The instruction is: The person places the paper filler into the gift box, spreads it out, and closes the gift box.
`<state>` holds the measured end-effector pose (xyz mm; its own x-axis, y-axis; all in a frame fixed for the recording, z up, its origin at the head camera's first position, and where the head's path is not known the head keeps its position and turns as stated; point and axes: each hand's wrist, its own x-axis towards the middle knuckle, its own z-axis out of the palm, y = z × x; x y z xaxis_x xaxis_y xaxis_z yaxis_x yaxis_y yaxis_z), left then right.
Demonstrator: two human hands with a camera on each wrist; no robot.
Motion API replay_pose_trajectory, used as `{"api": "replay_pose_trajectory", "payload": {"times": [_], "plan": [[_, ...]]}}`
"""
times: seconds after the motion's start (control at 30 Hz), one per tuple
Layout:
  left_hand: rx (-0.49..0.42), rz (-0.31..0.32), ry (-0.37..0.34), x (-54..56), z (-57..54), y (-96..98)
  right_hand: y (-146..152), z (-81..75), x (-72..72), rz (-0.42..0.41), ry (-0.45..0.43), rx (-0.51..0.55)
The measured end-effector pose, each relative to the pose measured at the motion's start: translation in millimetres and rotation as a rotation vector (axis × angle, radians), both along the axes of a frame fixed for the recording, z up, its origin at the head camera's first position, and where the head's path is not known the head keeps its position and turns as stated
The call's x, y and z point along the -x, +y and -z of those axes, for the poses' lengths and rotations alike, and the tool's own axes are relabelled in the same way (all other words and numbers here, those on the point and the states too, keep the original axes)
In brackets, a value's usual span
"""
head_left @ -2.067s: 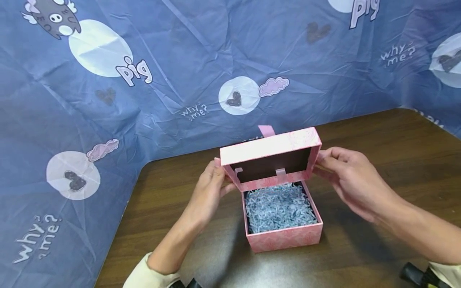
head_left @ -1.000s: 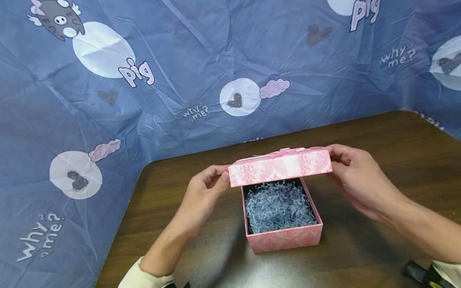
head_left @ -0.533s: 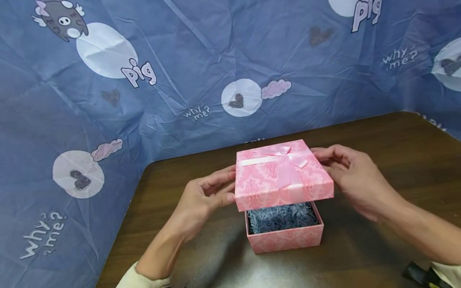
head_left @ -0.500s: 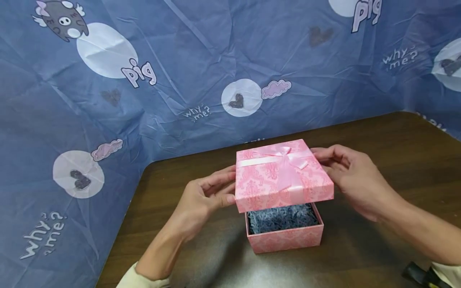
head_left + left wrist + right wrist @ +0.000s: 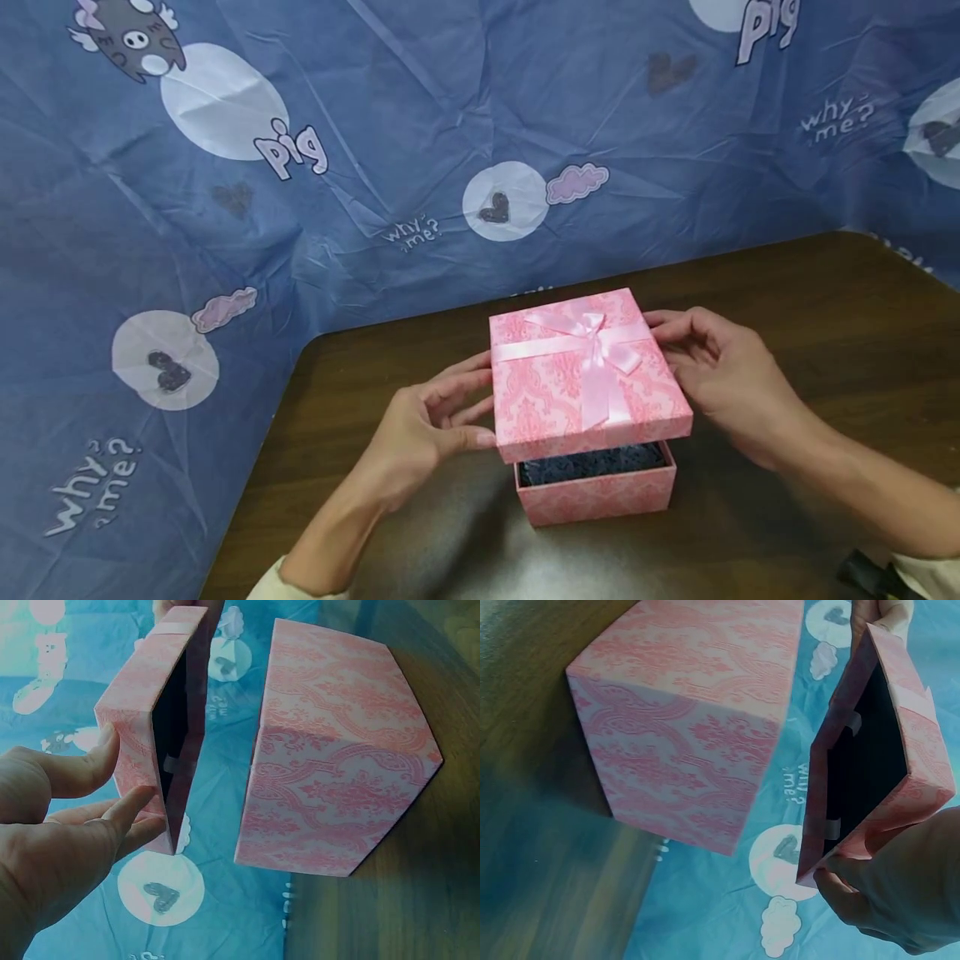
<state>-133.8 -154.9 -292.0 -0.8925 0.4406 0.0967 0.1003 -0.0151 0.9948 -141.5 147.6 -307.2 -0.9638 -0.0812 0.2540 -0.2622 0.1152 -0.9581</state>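
A pink damask-patterned gift box (image 5: 600, 500) stands on the table. Dark-looking shredded paper (image 5: 600, 463) shows through the gap at its front. Over the box, apart from its rim, hangs the matching lid (image 5: 547, 383), topped with a pink ribbon bow (image 5: 592, 329). My left hand (image 5: 408, 433) holds the lid's left side wall, thumb near the front corner and fingers spread farther back. On the opposite side wall, my right hand (image 5: 731, 375) grips the lid with bent fingers. In the right wrist view, the lid's dark inside (image 5: 862, 765) shows small ribbon ends.
The dark wooden table (image 5: 360, 375) runs back to a blue printed cloth (image 5: 375, 108) hanging behind and at the left. A black object (image 5: 862, 575) sits by the right sleeve at the lower edge of the head view.
Both hands have tipped the lid from facing forward to nearly level, bow upward, and brought it forward and down over the box. The box stays put, and less shredded paper shows.
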Motion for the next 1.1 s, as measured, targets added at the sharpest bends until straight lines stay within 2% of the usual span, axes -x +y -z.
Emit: {"api": "replay_pose_trajectory", "payload": {"times": [0.4,0.87,1.1], "plan": [[0.033,0.001,0.009,-2.2,17.4,1.2,-4,12.2,-4.0,0.032,-0.039,-0.110],[0.044,0.018,0.001,-9.3,32.0,-3.2,-8,28.3,-10.4,-0.014,-0.042,-0.118],[0.058,0.023,0.011,-7.4,39.7,-0.7,-8,33.4,-10.4,-0.007,-0.033,-0.156]]}}
